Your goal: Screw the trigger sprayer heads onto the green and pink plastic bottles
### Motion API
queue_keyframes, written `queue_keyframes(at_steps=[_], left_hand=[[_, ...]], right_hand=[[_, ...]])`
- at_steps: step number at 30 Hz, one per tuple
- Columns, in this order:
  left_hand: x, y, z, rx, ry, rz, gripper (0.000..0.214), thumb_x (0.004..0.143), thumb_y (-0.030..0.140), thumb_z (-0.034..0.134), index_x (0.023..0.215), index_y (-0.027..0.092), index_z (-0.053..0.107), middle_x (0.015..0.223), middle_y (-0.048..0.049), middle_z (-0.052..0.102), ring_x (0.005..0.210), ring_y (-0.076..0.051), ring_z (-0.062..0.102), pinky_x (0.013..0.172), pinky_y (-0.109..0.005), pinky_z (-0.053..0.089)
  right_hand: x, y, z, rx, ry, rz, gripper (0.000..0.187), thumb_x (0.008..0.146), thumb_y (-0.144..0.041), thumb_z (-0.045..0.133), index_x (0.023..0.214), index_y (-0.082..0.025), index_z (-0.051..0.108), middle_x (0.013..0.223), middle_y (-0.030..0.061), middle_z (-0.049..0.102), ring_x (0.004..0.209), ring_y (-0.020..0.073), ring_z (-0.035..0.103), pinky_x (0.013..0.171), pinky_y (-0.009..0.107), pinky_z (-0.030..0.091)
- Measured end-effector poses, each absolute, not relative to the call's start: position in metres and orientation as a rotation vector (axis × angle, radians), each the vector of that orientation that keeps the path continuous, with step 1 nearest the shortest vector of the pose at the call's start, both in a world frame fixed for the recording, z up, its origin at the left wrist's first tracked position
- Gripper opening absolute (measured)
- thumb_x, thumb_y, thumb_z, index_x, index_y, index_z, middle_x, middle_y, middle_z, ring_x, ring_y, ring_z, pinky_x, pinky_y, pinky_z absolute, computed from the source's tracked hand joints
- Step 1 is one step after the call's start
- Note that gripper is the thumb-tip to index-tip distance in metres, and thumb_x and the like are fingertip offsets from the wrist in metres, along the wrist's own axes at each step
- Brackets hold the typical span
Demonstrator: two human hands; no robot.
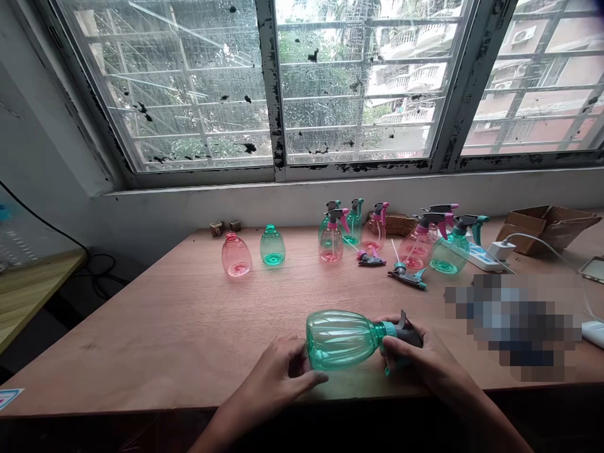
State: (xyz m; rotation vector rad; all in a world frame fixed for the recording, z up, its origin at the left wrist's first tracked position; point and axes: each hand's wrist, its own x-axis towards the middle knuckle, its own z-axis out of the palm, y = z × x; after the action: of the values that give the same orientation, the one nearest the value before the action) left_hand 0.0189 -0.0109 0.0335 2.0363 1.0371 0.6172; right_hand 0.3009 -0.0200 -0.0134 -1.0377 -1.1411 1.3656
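Right hand [418, 360] closed around the grey trigger head [408, 332] and teal collar of a green spray bottle [342, 338], fingers wrapped at the neck. Left hand [278, 372] cups the bottle's base, fingers curled against it, thumb below. Bottle lies on its side at the near edge of the wooden table [179, 327], head pointing right.

Farther back, left of centre: a capless pink bottle [236, 255] and a capless green bottle [272, 246], upright, just beside each other. Far right of centre: a cluster of pink and green bottles [352, 229] with triggers fitted. Two loose trigger heads [370, 257] lie before them. White power strip [481, 258] and cardboard box [547, 225] at far right. Barred window [330, 82] behind.
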Motion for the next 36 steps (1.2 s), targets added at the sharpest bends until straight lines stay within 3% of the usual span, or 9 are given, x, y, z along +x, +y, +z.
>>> queue_keyframes(at_steps=[3, 5, 8, 12, 17, 23, 30, 33, 36], left_hand=[[0.018, -0.009, 0.029, 2.064, 1.037, 0.622, 0.043, 0.082, 0.057, 0.068, 0.067, 0.018, 0.055, 0.077, 0.0000, 0.057, 0.076, -0.019, 0.051, 0.069, -0.025, 0.039], [0.016, -0.008, 0.025, 2.009, 1.041, 0.672, 0.058, 0.088, 0.071, 0.047, 0.061, 0.019, 0.048, 0.068, 0.0007, 0.050, 0.069, -0.018, 0.048, 0.063, -0.026, 0.035], [0.014, -0.007, 0.023, 1.958, 1.049, 0.671, 0.065, 0.094, 0.071, 0.024, 0.056, 0.020, 0.036, 0.058, 0.0031, 0.035, 0.057, -0.014, 0.038, 0.056, -0.027, 0.027], [0.015, -0.007, 0.025, 1.936, 1.043, 0.636, 0.051, 0.093, 0.056, 0.050, 0.061, 0.020, 0.034, 0.064, 0.0047, 0.033, 0.062, -0.013, 0.036, 0.057, -0.025, 0.026], [0.018, -0.007, 0.029, 1.902, 1.041, 0.587, 0.035, 0.073, 0.042, 0.079, 0.077, 0.019, 0.052, 0.069, 0.0063, 0.038, 0.062, -0.012, 0.035, 0.054, -0.022, 0.028], [0.017, -0.011, 0.035, 1.884, 1.021, 0.730, 0.044, 0.092, 0.059, 0.049, 0.074, 0.019, 0.056, 0.075, 0.0004, 0.053, 0.075, -0.019, 0.049, 0.067, -0.026, 0.040], [0.017, -0.008, 0.023, 1.820, 1.087, 0.634, 0.047, 0.072, 0.050, 0.079, 0.071, 0.020, 0.043, 0.070, 0.0060, 0.038, 0.062, -0.012, 0.035, 0.053, -0.021, 0.029], [0.016, -0.007, 0.025, 1.832, 1.014, 0.716, 0.045, 0.085, 0.062, 0.059, 0.073, 0.019, 0.049, 0.073, 0.0028, 0.045, 0.068, -0.016, 0.042, 0.063, -0.024, 0.035], [0.015, -0.008, 0.029, 1.840, 1.000, 0.745, 0.049, 0.095, 0.061, 0.041, 0.071, 0.019, 0.052, 0.073, 0.0014, 0.049, 0.072, -0.018, 0.046, 0.069, -0.026, 0.037]], right_hand=[[0.301, -0.021, -0.011, -1.056, -1.163, 1.364, 0.050, 0.074, -0.044, 0.083, 0.109, -0.015, 0.063, 0.064, 0.0010, 0.069, 0.059, 0.0194, 0.063, 0.060, 0.031, 0.051], [0.301, -0.022, -0.008, -1.063, -1.191, 1.372, 0.047, 0.074, -0.044, 0.083, 0.107, -0.015, 0.065, 0.065, 0.0010, 0.069, 0.059, 0.0199, 0.063, 0.059, 0.031, 0.052], [0.301, -0.024, -0.005, -1.057, -1.229, 1.382, 0.042, 0.076, -0.042, 0.082, 0.105, -0.016, 0.066, 0.064, 0.0007, 0.068, 0.058, 0.0191, 0.063, 0.057, 0.029, 0.051], [0.301, -0.023, -0.007, -1.021, -1.200, 1.381, 0.042, 0.076, -0.042, 0.081, 0.105, -0.016, 0.065, 0.061, -0.0015, 0.065, 0.056, 0.0181, 0.061, 0.057, 0.029, 0.050], [0.301, -0.022, -0.007, -1.017, -1.215, 1.378, 0.043, 0.078, -0.042, 0.080, 0.108, -0.015, 0.064, 0.061, -0.0012, 0.065, 0.059, 0.0188, 0.061, 0.061, 0.031, 0.049], [0.301, -0.024, -0.004, -1.061, -1.299, 1.365, 0.039, 0.079, -0.042, 0.079, 0.104, -0.015, 0.066, 0.060, 0.0002, 0.067, 0.059, 0.0191, 0.062, 0.059, 0.030, 0.048], [0.301, -0.019, -0.014, -0.996, -1.122, 1.387, 0.047, 0.077, -0.042, 0.081, 0.109, -0.016, 0.060, 0.072, 0.0019, 0.071, 0.055, 0.0171, 0.061, 0.059, 0.031, 0.050], [0.301, -0.020, -0.011, -1.003, -1.197, 1.400, 0.043, 0.079, -0.039, 0.080, 0.110, -0.016, 0.062, 0.072, 0.0018, 0.071, 0.059, 0.0180, 0.062, 0.060, 0.031, 0.051], [0.301, -0.022, -0.008, -1.018, -1.253, 1.401, 0.039, 0.080, -0.038, 0.080, 0.109, -0.016, 0.063, 0.070, 0.0014, 0.072, 0.058, 0.0173, 0.063, 0.059, 0.029, 0.050]])
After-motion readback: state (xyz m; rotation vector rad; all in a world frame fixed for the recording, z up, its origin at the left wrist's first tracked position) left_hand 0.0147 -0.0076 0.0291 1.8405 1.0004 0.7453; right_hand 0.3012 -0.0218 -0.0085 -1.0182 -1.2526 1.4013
